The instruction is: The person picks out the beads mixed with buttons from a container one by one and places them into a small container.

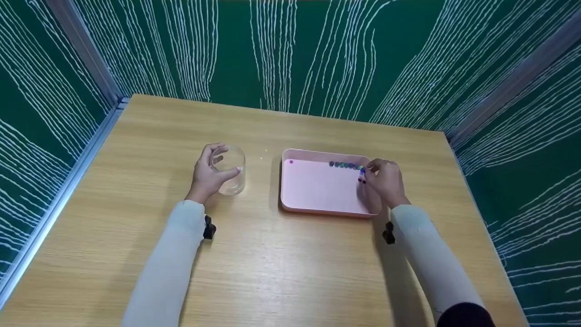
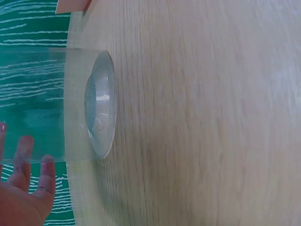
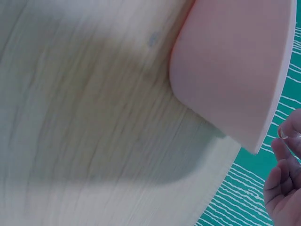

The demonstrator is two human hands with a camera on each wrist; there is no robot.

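Observation:
A clear, straight-sided glass [image 1: 233, 179] stands upright on the wooden table, left of a shallow pink tray [image 1: 317, 195]. My left hand [image 1: 208, 175] grips it from the left, thumb across the near side and fingers round the back; the left wrist view shows its thick base [image 2: 101, 106] on the table. In the tray, a row of small dark shiny beads [image 1: 342, 164] runs along the back wall. Over the tray's back right corner, my right hand [image 1: 386, 181] has thumb and fingertips together. A tiny glassy bead [image 3: 281, 132] appears pinched there, mostly hidden.
Two dark beads [image 1: 361, 180] lie in the tray below the row, and a magenta one [image 1: 291, 161] sits in its back left corner. Tiny pale specks [image 1: 263, 154] lie between glass and tray. Green walls with white lines [image 1: 272, 54] enclose the table.

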